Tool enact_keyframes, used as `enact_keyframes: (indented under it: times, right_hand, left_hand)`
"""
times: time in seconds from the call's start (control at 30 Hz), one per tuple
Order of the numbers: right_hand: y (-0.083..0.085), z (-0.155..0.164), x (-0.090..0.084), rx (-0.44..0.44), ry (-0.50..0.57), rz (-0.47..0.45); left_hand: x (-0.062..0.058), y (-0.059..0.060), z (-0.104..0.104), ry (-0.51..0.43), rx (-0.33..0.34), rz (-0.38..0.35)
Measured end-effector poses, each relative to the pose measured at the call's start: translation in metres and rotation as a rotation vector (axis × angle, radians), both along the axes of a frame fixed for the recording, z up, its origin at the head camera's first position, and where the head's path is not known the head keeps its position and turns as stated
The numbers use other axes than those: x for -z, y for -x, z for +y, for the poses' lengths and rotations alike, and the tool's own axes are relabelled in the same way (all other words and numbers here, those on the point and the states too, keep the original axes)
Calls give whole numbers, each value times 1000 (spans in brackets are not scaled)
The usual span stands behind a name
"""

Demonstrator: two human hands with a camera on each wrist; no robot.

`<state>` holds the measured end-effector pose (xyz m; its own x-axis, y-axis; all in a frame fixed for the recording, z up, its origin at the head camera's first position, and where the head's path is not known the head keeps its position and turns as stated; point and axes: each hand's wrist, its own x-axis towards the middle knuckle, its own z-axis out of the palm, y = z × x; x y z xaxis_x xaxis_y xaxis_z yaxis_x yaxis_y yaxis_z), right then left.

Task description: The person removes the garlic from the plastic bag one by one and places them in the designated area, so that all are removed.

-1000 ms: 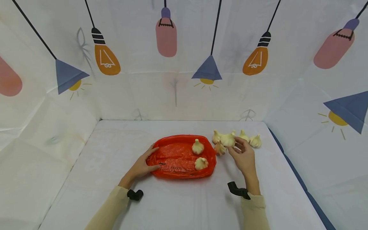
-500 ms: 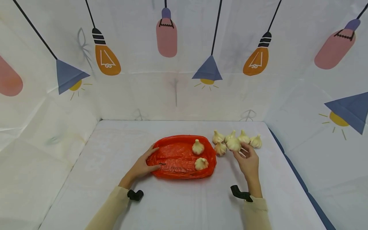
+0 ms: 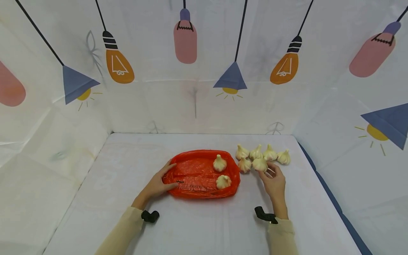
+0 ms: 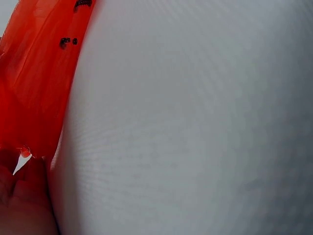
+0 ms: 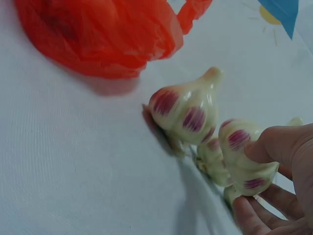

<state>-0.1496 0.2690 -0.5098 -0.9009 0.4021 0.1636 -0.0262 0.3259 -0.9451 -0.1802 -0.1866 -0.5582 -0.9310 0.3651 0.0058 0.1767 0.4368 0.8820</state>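
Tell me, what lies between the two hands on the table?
In the head view, the red bag with two garlic bulbs on it lies between the left hand and the right hand.

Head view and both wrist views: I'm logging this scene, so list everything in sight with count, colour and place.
Orange bag: one, orange-red plastic, lying flat mid-table.
Bulbs on the bag: two, cream garlic, on its right part, one behind the other.
Bulbs on the table: five, cream with purple streaks, clustered right of the bag.
Held bulb: one of those five, at the cluster's front, gripped by the right fingers.
Table: one, white cover.
Backdrop: white sheet printed with orange, pink and blue lamps, on three sides.
Wrist mounts: two, black, one on each wrist.
Left hand: rests on the bag's left edge.
Right hand: holds the front bulb; cream sleeves on both arms.
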Motion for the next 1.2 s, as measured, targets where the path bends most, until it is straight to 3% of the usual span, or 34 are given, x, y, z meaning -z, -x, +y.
enact_keyframes:
  times: [0.17, 0.37, 1.2]
  right_hand:
    - [7, 10, 22, 30, -25, -20]
    - [9, 16, 33, 41, -41, -24]
    - [12, 11, 38, 8, -118, -79]
  left_hand:
    - [-1, -1, 0, -7, -2, -11]
    - [-1, -1, 1, -14, -9, -24]
    - [1, 1, 1, -24, -22, -36]
